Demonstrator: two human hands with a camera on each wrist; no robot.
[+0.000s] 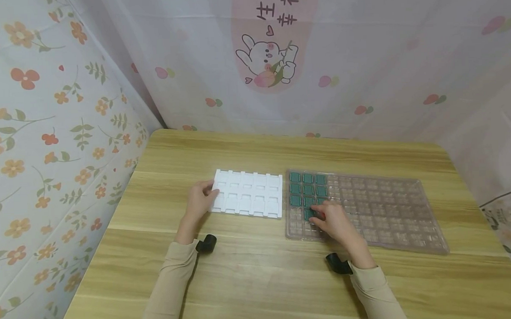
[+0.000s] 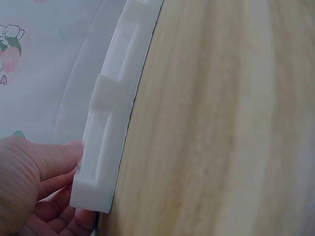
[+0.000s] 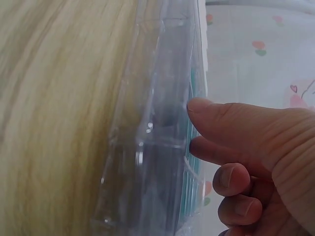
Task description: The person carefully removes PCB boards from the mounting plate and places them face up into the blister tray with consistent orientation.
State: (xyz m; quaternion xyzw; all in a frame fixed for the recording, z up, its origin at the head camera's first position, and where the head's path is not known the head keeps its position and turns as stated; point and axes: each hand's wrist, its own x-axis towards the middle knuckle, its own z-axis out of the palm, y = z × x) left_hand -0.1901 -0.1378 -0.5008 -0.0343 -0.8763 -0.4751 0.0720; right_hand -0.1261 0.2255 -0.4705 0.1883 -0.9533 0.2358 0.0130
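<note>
A white tray (image 1: pixel 247 193) with two rows of shallow recesses lies flat at mid-table. My left hand (image 1: pixel 198 197) grips its left end; in the left wrist view, the thumb lies along the edge of the tray (image 2: pixel 101 147) and the other fingers curl below. Just to the right is a clear plastic tray (image 1: pixel 384 211) with many small pockets. Small green rectangular pieces (image 1: pixel 308 189) fill several pockets at its left end. My right hand (image 1: pixel 335 221) pinches the nearest green piece (image 1: pixel 309 214) between thumb and forefinger, with its other fingers curled. The right wrist view largely hides that piece behind the clear wall.
The trays lie on a wood-grain table (image 1: pixel 251 277). A floral curtain (image 1: pixel 61 152) hangs along the left side, and a printed white cloth (image 1: pixel 362 57) hangs behind the back edge. Black wrist cameras (image 1: pixel 207 244) are strapped at both sleeves.
</note>
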